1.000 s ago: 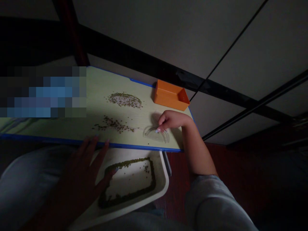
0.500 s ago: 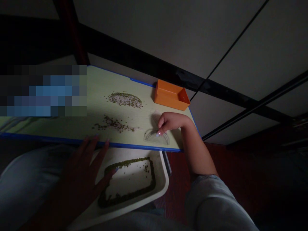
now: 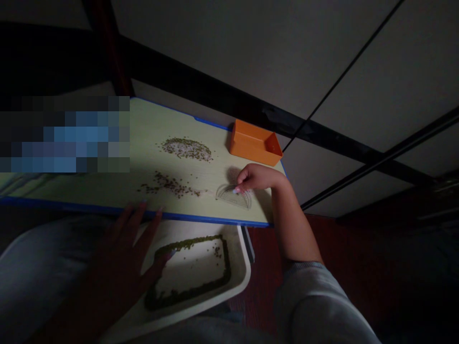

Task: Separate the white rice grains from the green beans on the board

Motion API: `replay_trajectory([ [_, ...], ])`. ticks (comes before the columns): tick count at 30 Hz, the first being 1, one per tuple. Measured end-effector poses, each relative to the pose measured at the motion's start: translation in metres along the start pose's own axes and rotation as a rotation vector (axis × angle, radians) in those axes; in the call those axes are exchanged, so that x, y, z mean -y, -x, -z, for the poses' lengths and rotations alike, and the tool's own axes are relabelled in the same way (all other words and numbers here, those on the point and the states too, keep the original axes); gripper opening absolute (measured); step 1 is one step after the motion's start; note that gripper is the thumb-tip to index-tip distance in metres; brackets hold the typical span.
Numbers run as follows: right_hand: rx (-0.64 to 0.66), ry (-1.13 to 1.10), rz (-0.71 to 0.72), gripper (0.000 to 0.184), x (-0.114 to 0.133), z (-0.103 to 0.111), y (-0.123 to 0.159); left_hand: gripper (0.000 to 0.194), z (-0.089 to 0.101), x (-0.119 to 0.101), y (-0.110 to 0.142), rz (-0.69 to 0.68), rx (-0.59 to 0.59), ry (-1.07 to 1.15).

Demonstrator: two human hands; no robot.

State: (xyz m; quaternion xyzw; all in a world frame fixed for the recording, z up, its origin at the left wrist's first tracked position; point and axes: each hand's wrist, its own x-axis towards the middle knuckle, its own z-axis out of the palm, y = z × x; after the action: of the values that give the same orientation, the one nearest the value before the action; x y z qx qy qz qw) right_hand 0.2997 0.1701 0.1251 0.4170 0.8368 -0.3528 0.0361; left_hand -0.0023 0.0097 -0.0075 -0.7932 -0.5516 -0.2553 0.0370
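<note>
My right hand (image 3: pixel 256 177) pinches the curved edge of a clear protractor (image 3: pixel 234 201) between thumb and fingers. The protractor is at the right end of a pale board (image 3: pixel 139 124) with a blue rim. To its left lies a loose scatter of small dark seeds (image 3: pixel 170 185), and farther back a denser heap of greenish and whitish seeds (image 3: pixel 186 149). My left hand (image 3: pixel 120 253) is spread, fingertips at the board's near edge, thumb over a white basin (image 3: pixel 245 267). Green grains (image 3: pixel 227 258) line the bottom edge of that basin.
An orange open box (image 3: pixel 254 141) stands at the board's far right corner. Behind the board runs a pale panelled wall (image 3: pixel 251 57) with dark strips. A blurred-out blue patch (image 3: pixel 82 134) covers the board's left end. Dark red floor (image 3: pixel 263 291) shows at the lower right.
My right hand has shifted slightly away from me, and the protractor's position and tilt have changed a little. My left hand stays in nearly the same place.
</note>
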Motion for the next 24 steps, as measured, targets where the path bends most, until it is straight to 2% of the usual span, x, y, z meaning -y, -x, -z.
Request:
replay_trajectory([
  [3,-0.006,-0.001,0.008,0.034,-0.001,-0.001,-0.001,0.079,0.001,-0.001,-0.001,0.002,-0.011,0.012],
  [9,0.085,-0.053,0.044,0.032,-0.001,-0.002,-0.003,0.079,0.001,0.0,-0.001,0.017,0.018,0.004],
  [16,0.067,-0.022,0.054,0.034,0.001,-0.005,-0.005,0.079,0.002,-0.001,0.0,0.014,0.012,0.01],
  [24,0.114,-0.037,0.206,0.032,0.013,-0.023,-0.019,0.077,0.004,-0.003,-0.002,0.02,0.011,0.02],
])
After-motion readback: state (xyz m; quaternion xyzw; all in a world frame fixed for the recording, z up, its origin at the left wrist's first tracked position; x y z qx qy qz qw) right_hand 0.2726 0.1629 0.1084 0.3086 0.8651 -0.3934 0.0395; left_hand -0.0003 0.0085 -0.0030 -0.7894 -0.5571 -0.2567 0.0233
